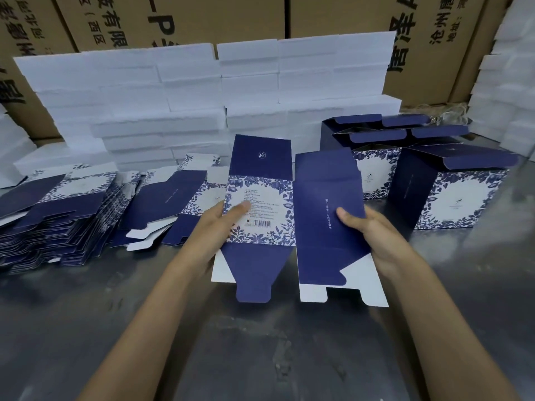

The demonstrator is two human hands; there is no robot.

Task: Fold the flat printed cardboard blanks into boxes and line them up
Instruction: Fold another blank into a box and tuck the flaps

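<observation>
blank [278,209] held up over the table [260,357], left hand [214,227] and right hand [373,235] each gripping a side edge, thumbs on the print; squaring-up step, next likely push the edges inward to open the tube, then tuck flaps.

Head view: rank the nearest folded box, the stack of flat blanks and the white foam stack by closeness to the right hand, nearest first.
1. Folded box, just beyond the right hand, to its right.
2. White foam stack, behind, along the wall.
3. Stack of flat blanks, far left on the table.
</observation>
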